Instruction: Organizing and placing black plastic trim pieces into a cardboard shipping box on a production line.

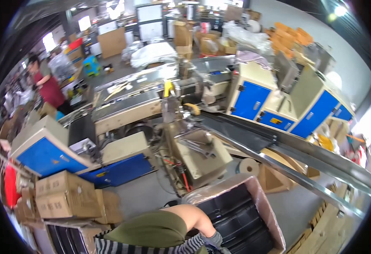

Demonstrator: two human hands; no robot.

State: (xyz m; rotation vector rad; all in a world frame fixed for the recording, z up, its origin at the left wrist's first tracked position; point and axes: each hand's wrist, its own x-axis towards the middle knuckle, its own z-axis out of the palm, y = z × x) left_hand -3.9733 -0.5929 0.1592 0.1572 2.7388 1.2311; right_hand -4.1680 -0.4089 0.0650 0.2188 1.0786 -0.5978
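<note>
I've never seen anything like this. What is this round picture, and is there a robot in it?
No robot here: a person works with their own hands, and a fisheye camera on their head looks down, bending straight edges. At the bottom are olive-green clothing and striped clothing, beside an open carton with black, ridged contents. The hands are too unclear to tell what they hold. Ahead, metal tools lie on a beige box-shaped unit, near blue-doored cabinets. Another person in red stands at the left.
</note>
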